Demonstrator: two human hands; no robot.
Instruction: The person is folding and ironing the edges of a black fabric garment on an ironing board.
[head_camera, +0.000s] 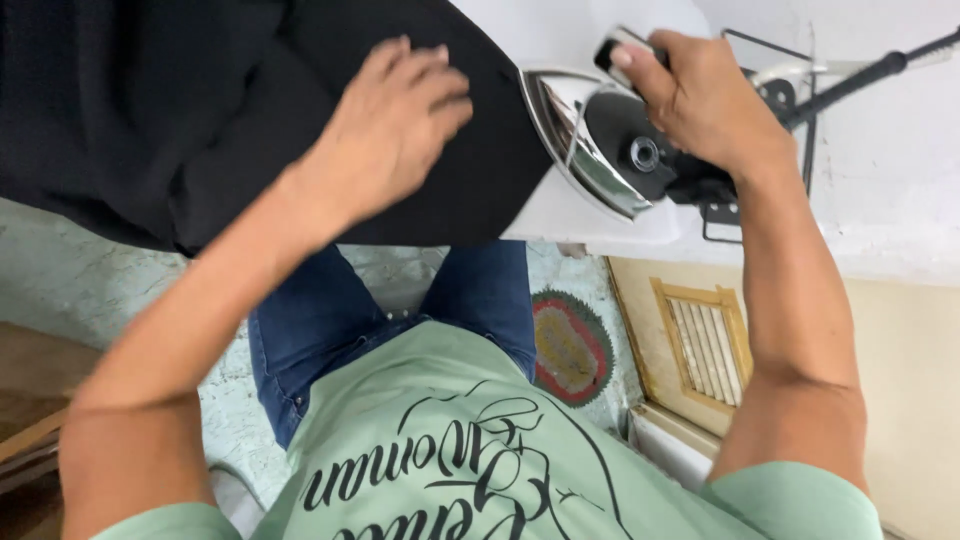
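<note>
Left hand (395, 125) is spread flat on the black garment (200, 100) lying over the white ironing board (560, 215), while the right hand (700, 95) is wrapped around the iron (600, 140) tipped up beside the cloth. Below is a pale green speckled floor (90, 270) with a small round rug (570, 348) and a beige wall vent (705, 350).

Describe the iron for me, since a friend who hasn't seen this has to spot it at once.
Start at the white padded board across the top, half covered by black cloth. Off the cloth's right edge sits the iron, held by the right hand. It is the only shiny metal thing: a pointed silvery plate with a dark body.
</note>
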